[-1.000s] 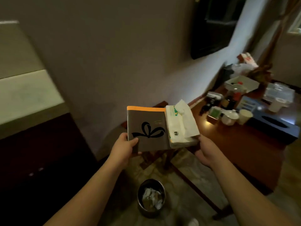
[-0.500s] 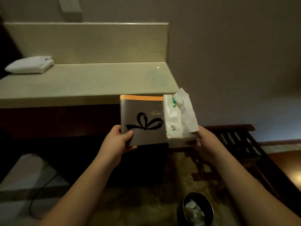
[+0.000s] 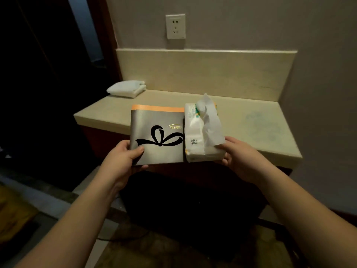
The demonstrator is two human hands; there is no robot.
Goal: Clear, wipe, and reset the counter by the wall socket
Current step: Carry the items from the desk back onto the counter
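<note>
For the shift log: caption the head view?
Left hand holds grey box, right hand tissue pack, before counter.

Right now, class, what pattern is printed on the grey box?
A black ribbon bow on the grey box, with an orange band along its top edge; head view.

Both forearms bare, reaching fwd from bottom corners, converging toward centre. L hand (image 3: 123,157) grips lower-left corner of a flat item: thumb on top face, fingers curled under. R hand (image 3: 239,157) holds near end of a soft pack, thumb at its top edge, fingers wrapped beneath. Hands level w/ each other, apart.
</note>
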